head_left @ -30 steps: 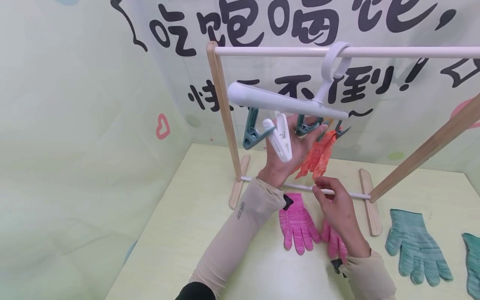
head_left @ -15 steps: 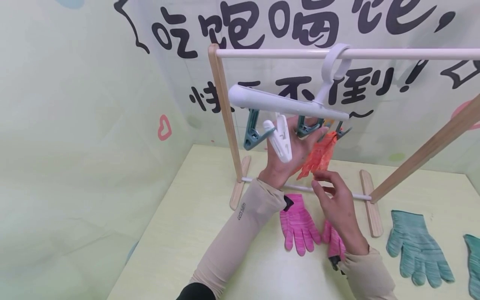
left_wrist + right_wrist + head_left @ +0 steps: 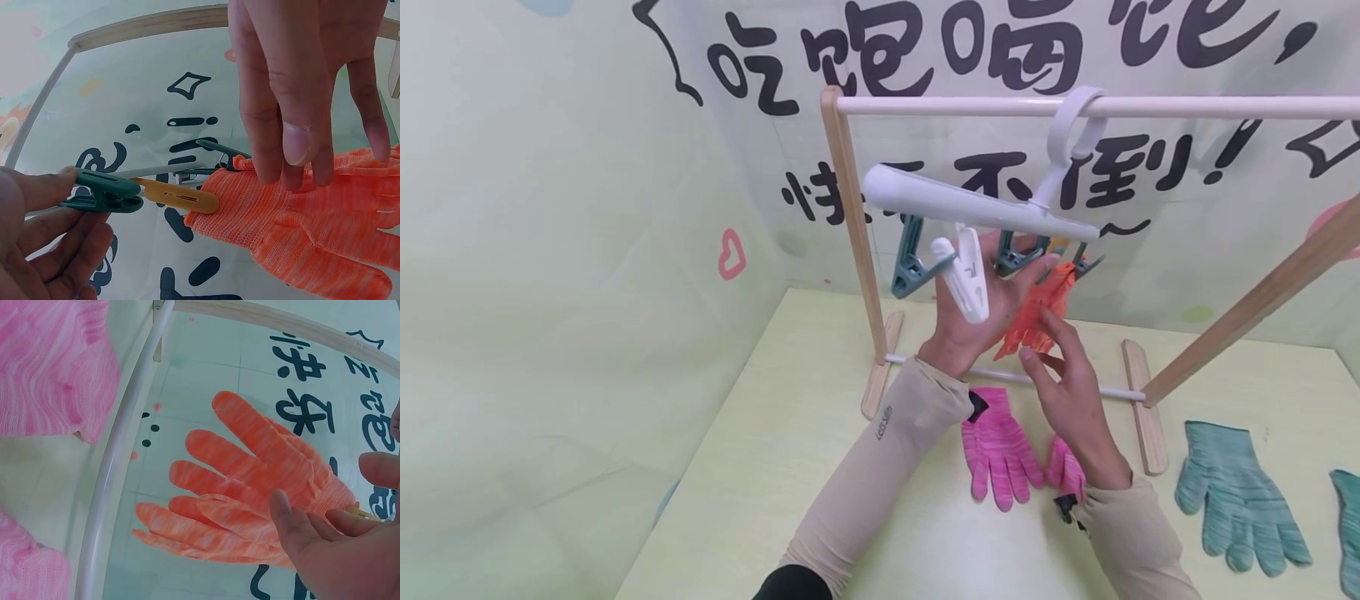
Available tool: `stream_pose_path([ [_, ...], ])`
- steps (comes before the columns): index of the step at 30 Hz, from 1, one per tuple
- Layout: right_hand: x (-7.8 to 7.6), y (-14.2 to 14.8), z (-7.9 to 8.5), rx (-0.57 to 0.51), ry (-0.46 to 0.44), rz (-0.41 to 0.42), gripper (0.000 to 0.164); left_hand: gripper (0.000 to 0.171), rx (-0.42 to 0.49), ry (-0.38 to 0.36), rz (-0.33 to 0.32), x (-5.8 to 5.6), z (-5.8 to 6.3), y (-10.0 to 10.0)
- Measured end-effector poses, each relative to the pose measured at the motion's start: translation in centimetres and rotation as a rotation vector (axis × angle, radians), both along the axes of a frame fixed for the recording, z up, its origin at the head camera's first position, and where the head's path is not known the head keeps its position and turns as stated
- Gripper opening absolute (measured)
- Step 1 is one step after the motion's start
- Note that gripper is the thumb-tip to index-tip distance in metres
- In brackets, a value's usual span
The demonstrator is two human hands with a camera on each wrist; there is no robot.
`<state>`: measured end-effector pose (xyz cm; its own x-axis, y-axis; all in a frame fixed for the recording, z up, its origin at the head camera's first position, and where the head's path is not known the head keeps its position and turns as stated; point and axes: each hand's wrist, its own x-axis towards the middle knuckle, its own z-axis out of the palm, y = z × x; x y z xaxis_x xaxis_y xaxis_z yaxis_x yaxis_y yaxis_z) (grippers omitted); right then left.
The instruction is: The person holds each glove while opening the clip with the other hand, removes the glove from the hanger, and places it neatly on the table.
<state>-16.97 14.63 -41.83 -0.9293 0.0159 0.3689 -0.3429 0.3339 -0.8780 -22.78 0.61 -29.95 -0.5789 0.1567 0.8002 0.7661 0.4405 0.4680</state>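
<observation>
A white clip hanger [image 3: 970, 202] hangs from the rack's top bar. My left hand [image 3: 973, 317] is under it, thumb and fingers pinching a dark green clip [image 3: 107, 182] in the left wrist view. Beside that clip, a yellow clip [image 3: 181, 197] bites the cuff of orange knitted gloves [image 3: 250, 462], which look like a pair hanging together. Another dark green clip [image 3: 224, 149] sits at the cuff's far side. My right hand [image 3: 1071, 396] has its fingers extended against the orange gloves, thumb apart. A white clip [image 3: 964, 275] and a further green clip [image 3: 913, 262] hang nearer me.
Below the hanger, two pink gloves [image 3: 997, 450] lie on the table, one partly hidden by my right arm. Teal gloves [image 3: 1236, 492] lie at the right. The rack has wooden legs [image 3: 853, 225] and a low white crossbar [image 3: 106, 487].
My right hand has moved up from the orange gloves' fingertips, its index finger reaching further onto them. My left hand stays under the hanger at the clips.
</observation>
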Motion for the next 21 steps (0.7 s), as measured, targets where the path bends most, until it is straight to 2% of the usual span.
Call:
stream_pose_path([
  [6,-0.6,0.4,-0.1,0.008,-0.018,-0.009,0.066,0.037,0.012,0.009,-0.003,0.1,-0.2,-0.1],
  [10,-0.8,0.6,0.0,0.018,-0.052,-0.015,0.067,0.036,0.023,0.044,-0.014,0.2,-0.2,-0.2],
  [15,-1.3,1.0,-0.1,0.004,-0.079,-0.025,0.07,0.036,0.057,0.018,-0.045,0.3,-0.2,-0.1],
  [21,-2.1,1.3,-0.1,-0.015,-0.098,-0.017,0.072,0.034,0.052,-0.017,-0.047,0.3,-0.1,-0.1],
])
